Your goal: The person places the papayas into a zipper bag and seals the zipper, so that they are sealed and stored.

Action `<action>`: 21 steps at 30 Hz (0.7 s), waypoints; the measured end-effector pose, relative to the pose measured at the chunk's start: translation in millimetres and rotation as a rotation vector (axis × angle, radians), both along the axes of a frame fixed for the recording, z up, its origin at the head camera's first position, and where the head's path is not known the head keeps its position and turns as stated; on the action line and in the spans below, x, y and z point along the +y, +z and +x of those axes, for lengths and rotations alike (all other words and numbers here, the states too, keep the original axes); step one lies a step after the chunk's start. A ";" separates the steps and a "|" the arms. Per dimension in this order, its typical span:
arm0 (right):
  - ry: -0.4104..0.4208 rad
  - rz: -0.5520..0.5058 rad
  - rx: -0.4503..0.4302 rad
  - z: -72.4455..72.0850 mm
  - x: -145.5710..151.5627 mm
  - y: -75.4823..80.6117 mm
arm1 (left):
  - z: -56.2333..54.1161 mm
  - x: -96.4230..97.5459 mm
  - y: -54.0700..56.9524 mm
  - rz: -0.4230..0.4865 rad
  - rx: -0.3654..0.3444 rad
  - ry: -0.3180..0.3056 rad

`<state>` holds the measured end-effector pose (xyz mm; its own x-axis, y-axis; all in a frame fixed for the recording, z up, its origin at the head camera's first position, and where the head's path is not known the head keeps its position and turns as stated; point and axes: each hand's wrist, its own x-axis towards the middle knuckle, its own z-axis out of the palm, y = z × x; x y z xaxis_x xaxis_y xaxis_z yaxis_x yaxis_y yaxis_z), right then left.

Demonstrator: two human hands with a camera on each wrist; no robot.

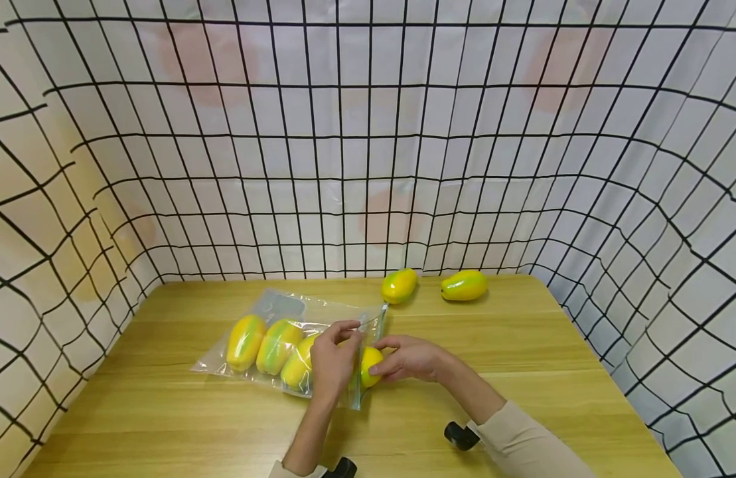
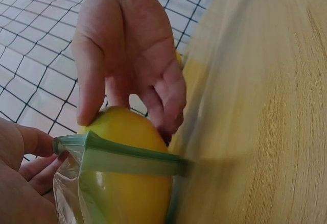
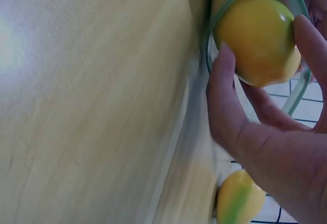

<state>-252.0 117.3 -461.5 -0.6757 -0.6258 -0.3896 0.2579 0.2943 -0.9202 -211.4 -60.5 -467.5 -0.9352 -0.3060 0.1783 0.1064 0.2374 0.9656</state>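
Six fruits on my feed, over a table (image 1: 194, 425) with smooth, yellowish wood grain. Walls (image 1: 368, 153) around it: white, wrinkled, crossed by black grid lines; yellowish tint at left, faint reddish round blotches across the back, bluish-white at right. Now objects, left to right. Clear plastic bag (image 1: 338, 312) lies flat-ish on the table, thin, crinkly, shiny, grey patch at its upper left, green zip rim at its right end. Inside I count three fruits in a row: first (image 1: 245, 342), second (image 1: 279, 346), third (image 1: 298, 364), all plump ovals, yellow streaked green. Left hand (image 1: 335, 358) grips the bag by its zip rim. Fourth fruit (image 1: 370, 366) sits in the bag's mouth, part in, part out, smooth and glossy; right hand (image 1: 412, 358) clamps it between thumb and fingers. Hands near each other, not clasped. Beige cloth sleeve (image 1: 525, 445) on the right arm. Two more ovals near the back edge: fifth fruit (image 1: 399, 286) tilted, sixth fruit (image 1: 464, 285) lying nearly sideways.
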 end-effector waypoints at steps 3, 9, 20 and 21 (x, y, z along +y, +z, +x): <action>0.020 0.056 0.035 0.6 -2.7 -0.3 | -0.1 -0.9 -0.8 0.015 0.005 -0.003; -0.021 0.026 -0.007 3.3 -7.1 -2.8 | -0.4 -1.5 -1.6 0.021 0.011 -0.005; -0.021 -0.073 -0.103 7.7 -11.8 -3.6 | 0.6 -2.0 0.8 0.015 0.025 -0.002; -0.025 -0.077 -0.110 8.6 -12.3 -3.3 | 0.8 -2.2 1.0 0.015 0.027 -0.002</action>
